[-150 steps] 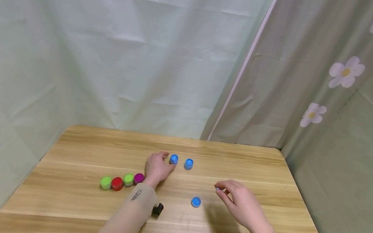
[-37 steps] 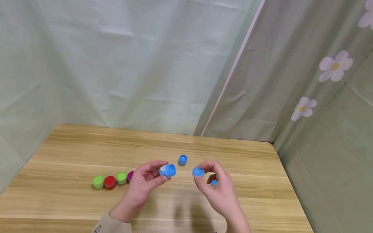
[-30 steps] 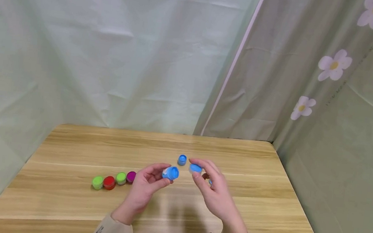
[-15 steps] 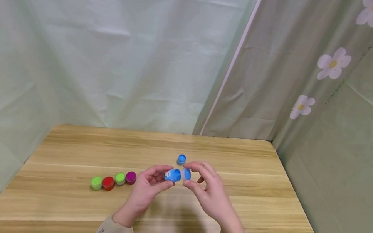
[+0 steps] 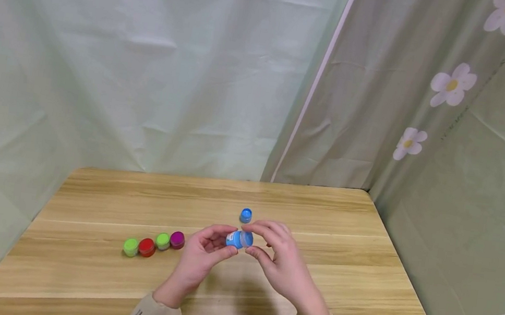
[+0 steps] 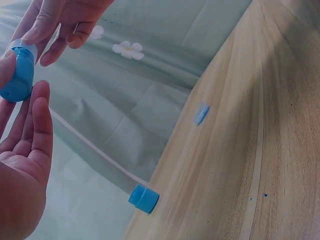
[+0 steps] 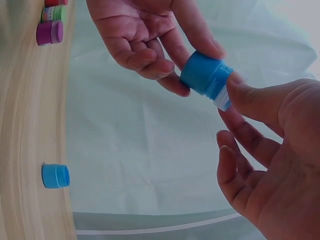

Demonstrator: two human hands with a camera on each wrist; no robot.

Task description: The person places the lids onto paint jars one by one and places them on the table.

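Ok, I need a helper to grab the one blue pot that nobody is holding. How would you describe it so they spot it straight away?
On the light wooden table, look past the person's left hand and right hand, toward the curtain. There a small round blue pot stands by itself, apart from the row of green, red, green and purple pots at the left. Unlike the blue pot held between the hands, it rests on the wood untouched.

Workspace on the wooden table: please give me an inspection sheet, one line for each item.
Surface: wooden table, light grain.
Job's things: blue paint pot held above the table between both hands; its cap end sits at the right fingers.
Clutter: second blue pot behind the hands; row of green pot, red pot, green pot, purple pot at left.
Hands: left hand and right hand both pinch the blue pot.
Cables: nothing seen.
Surroundings: pale green curtains, one with flowers.
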